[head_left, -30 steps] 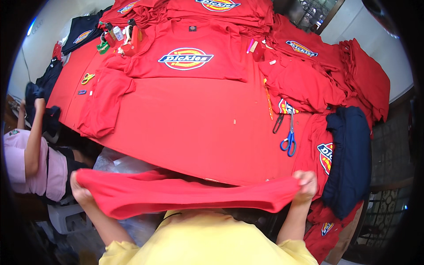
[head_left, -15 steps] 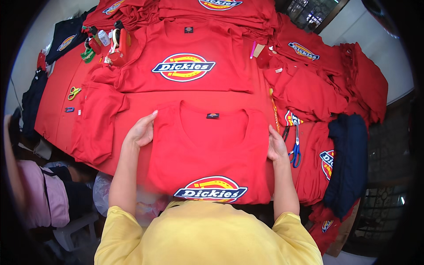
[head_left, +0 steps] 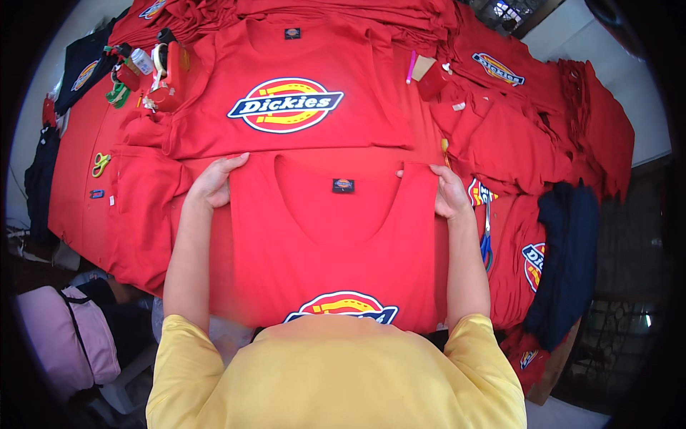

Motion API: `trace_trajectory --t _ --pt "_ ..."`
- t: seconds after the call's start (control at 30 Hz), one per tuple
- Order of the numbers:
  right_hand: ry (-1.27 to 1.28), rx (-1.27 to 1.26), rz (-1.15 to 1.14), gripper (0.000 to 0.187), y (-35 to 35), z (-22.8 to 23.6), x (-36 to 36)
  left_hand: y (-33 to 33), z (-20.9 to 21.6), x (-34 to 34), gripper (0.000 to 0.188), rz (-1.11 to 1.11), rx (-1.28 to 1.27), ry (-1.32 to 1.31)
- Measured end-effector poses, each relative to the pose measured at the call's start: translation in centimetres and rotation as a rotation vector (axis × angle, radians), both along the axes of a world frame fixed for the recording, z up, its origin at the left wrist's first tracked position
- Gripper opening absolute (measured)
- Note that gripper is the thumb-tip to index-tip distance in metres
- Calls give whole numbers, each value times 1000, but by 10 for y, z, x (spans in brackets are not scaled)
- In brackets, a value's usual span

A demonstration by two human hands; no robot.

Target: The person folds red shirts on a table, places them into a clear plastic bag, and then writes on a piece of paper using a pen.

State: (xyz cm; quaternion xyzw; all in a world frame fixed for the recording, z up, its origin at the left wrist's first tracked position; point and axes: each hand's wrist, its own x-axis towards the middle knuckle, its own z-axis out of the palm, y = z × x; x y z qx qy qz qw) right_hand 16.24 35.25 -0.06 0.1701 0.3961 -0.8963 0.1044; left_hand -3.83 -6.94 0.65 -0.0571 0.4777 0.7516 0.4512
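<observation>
A red T-shirt [head_left: 332, 264] with a wide scooped neckline lies spread in front of me, its dark neck label in view and its printed oval emblem partly hidden by my yellow-sleeved body. My left hand [head_left: 214, 183] pinches the shirt's left shoulder edge between thumb and fingers. At the opposite shoulder, my right hand [head_left: 450, 193] grips the cloth, with a fingertip showing near the neckline. Just beyond lies another red T-shirt [head_left: 300, 64], flat, its whole emblem facing up.
Blue-handled scissors [head_left: 486, 247] lie right of my right forearm. Yellow scissors [head_left: 101, 164], a small blue clipper [head_left: 96, 194] and several bottles [head_left: 142, 61] are on the left. Red shirt piles [head_left: 500, 136] and folded navy cloth [head_left: 564, 264] line the right. A person in pink [head_left: 68, 336] is lower left.
Both hands have moved away from me along the shirt's sides to its shoulders, pulling its upper part farther up the table. More of its emblem is now hidden by my body.
</observation>
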Motion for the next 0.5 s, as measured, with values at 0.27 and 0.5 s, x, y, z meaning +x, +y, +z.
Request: trace_trajectory --t 0.27,0.5 --pt "-166 256 -210 46 -13 -2 49 -1 3 10 37 12 -78 78" --pt "180 -256 -230 47 -11 -7 45 0 -12 1 39 -47 139 -73"
